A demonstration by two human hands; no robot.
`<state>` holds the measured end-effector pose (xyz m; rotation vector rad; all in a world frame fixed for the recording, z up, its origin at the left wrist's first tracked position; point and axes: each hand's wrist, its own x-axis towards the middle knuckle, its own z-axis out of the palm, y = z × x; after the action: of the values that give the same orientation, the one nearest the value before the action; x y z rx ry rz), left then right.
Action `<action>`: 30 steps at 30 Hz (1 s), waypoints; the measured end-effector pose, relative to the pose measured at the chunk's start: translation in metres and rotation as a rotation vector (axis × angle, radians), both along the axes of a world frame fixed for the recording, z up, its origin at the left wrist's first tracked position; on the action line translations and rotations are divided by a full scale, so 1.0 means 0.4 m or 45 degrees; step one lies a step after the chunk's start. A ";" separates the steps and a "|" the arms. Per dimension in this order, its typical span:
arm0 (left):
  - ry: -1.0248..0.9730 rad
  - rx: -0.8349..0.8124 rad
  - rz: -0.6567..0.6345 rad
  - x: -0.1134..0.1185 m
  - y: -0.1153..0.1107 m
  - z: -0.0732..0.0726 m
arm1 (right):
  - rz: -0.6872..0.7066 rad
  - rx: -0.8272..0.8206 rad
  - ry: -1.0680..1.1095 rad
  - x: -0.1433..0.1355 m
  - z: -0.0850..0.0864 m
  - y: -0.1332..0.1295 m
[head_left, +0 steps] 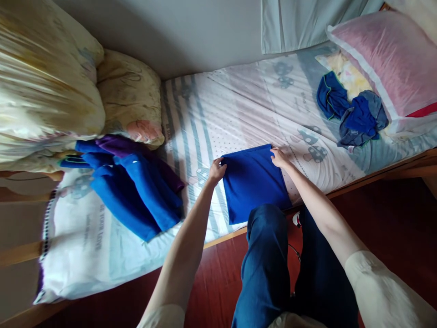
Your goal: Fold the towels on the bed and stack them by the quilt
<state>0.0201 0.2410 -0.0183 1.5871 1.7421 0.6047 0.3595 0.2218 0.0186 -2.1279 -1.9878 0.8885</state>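
Observation:
A blue garment (256,182), folded into a flat rectangle, lies at the front edge of the bed, its lower edge near my knee. My left hand (217,170) pinches its far left corner between thumb and fingers. At the far right corner, my right hand (279,157) has its fingers closed on the cloth. The far edge runs straight between both hands. What kind of garment it is cannot be made out in this folded shape.
Blue trousers (136,196) and a purple garment (150,152) lie to the left, beside a yellowish pillow (131,95). Crumpled blue and grey clothes (358,116) rest by a pink pillow (396,59) on the right. The bed's wooden edge (225,238) borders a red floor (211,278).

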 end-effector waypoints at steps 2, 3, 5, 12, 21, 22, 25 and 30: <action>0.042 -0.028 -0.014 -0.005 0.002 0.002 | -0.002 0.044 0.043 0.007 -0.008 0.006; 0.056 -0.030 -0.028 -0.007 0.003 0.003 | -0.007 0.067 0.059 0.011 -0.011 0.010; 0.065 -0.007 -0.066 -0.012 0.006 0.001 | -0.020 0.096 0.061 0.017 -0.013 0.020; 0.104 0.012 -0.081 -0.025 0.024 -0.017 | 0.036 0.110 -0.010 0.011 -0.029 0.070; 0.141 0.036 -0.130 -0.003 0.020 -0.033 | 0.109 0.243 -0.097 -0.059 -0.030 -0.027; 0.143 0.048 -0.125 -0.001 0.022 -0.033 | 0.164 0.269 -0.096 -0.069 -0.020 -0.045; 0.173 0.083 -0.106 0.015 0.013 -0.024 | 0.347 0.323 -0.072 -0.091 0.001 -0.100; 0.304 0.148 -0.137 0.087 -0.097 0.009 | 0.312 0.296 -0.095 -0.095 -0.001 -0.199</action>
<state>0.0550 0.2020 -0.0147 1.8861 1.8045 0.4877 0.3216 0.1422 0.0181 -1.8467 -2.2978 0.5771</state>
